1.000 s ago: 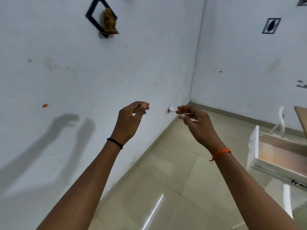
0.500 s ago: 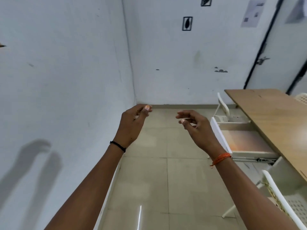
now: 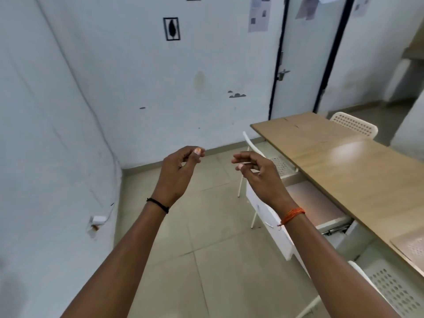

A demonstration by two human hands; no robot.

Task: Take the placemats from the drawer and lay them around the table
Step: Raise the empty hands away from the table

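Both my hands are raised in front of me over the tiled floor, holding nothing. My left hand (image 3: 179,171) has its fingers loosely curled, thumb near the fingertips. My right hand (image 3: 259,177) is loosely curled too, just left of the open white drawer (image 3: 321,210), which is pulled out from under the wooden table (image 3: 355,171). The part of the drawer's bottom that shows is bare. A pale patterned placemat (image 3: 410,249) lies on the table at the right edge of the view.
White perforated chairs stand at the table's far side (image 3: 353,126), beyond the drawer (image 3: 273,157) and at bottom right (image 3: 394,292). White walls close the left and far sides. A door (image 3: 305,60) is behind the table.
The view has swung right, from the left wall to the table and open drawer. Both hands stay raised in the same loose pose.
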